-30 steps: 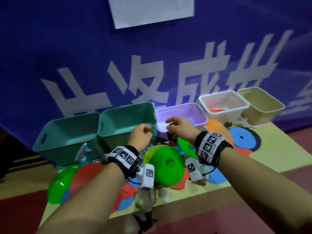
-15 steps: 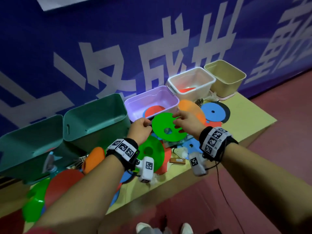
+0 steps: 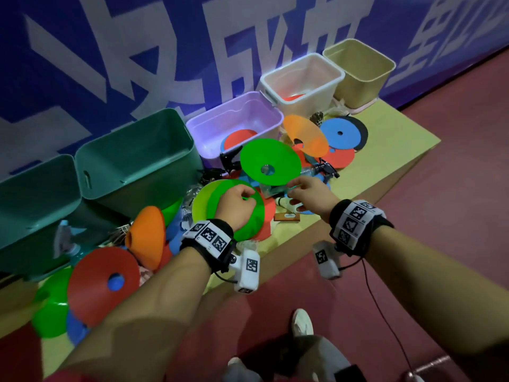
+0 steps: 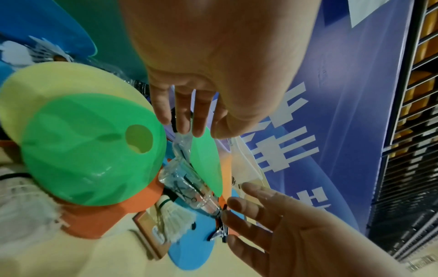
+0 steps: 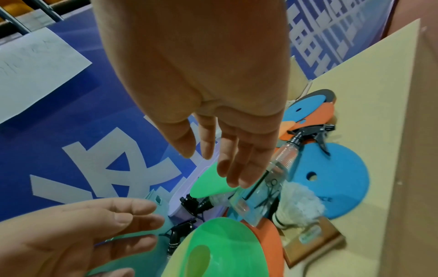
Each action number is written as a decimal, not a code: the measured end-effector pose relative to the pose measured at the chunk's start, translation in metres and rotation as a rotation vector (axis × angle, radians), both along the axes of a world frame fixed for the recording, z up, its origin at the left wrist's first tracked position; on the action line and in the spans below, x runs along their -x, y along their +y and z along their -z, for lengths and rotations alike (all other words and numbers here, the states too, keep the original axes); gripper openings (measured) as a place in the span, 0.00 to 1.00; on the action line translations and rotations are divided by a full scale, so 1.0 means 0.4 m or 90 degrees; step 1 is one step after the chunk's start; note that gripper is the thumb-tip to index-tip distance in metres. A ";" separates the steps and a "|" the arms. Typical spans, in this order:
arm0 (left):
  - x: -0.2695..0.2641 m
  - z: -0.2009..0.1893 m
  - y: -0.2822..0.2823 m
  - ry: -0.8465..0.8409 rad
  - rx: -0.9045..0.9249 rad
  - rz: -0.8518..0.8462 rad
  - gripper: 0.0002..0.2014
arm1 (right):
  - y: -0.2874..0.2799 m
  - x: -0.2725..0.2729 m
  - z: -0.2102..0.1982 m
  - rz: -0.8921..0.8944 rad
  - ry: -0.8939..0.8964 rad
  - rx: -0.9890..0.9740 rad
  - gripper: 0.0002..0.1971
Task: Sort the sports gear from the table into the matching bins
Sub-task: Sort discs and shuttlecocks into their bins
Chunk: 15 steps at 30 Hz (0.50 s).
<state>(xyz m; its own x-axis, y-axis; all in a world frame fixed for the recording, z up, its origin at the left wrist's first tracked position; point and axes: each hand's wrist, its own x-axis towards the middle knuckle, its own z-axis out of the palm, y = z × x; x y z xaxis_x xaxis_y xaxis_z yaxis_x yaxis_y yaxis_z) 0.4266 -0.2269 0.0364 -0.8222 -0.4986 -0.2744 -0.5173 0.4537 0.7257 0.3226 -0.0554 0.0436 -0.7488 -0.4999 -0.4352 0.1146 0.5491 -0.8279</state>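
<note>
Cones and flat rings in many colours lie in a heap on the yellow table (image 3: 391,133). The one we are busy with is the big green cone (image 3: 264,153). It sits in the middle of the head view, tipped up on one side, just in front of the purple bin (image 3: 210,151). Its low edge leans on a clear spray bottle (image 3: 311,170).

Our right hand (image 3: 311,199) is right below that low edge. From the right wrist we see its fingers (image 5: 237,168) straight and loose, with the thumb held apart from them. The tips are very near the cone's edge, but we cannot tell if they touch it. They do not pinch it.

Our left hand (image 3: 237,208) is over a second green cone (image 3: 252,221), a little lower and to the left. Its fingers (image 4: 182,112) hang down loose and hold nothing.

A white shuttlecock (image 5: 298,204) lies beside the bottle.

Five bins stand in a row along the blue wall (image 3: 110,37). At the far left is a teal bin (image 3: 33,194), then another teal one (image 3: 137,166), then the purple one with a red ring in it. To the upper right are the white bin (image 3: 305,97) and the tan bin (image 3: 360,84).

An orange cone (image 3: 305,136) and a blue ring (image 3: 341,133) lie in front of the white bin. At the lower left is a red cone (image 3: 99,277).
</note>
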 end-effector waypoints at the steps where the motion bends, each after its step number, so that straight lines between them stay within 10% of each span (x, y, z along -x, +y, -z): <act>1: -0.017 0.002 0.001 0.000 0.003 0.013 0.12 | 0.002 -0.024 0.009 0.015 0.000 -0.005 0.11; 15: -0.351 0.188 0.045 -0.056 -0.062 0.227 0.11 | 0.095 -0.495 0.195 0.219 -0.080 -0.060 0.09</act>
<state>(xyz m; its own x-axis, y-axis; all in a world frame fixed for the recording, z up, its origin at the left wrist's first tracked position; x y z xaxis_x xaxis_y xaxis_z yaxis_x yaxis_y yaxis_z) 0.5671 -0.2088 -0.0390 -0.9104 -0.1539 -0.3840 -0.4021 0.5478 0.7336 0.5204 -0.0176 -0.0345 -0.8043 -0.1814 -0.5659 0.4027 0.5338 -0.7436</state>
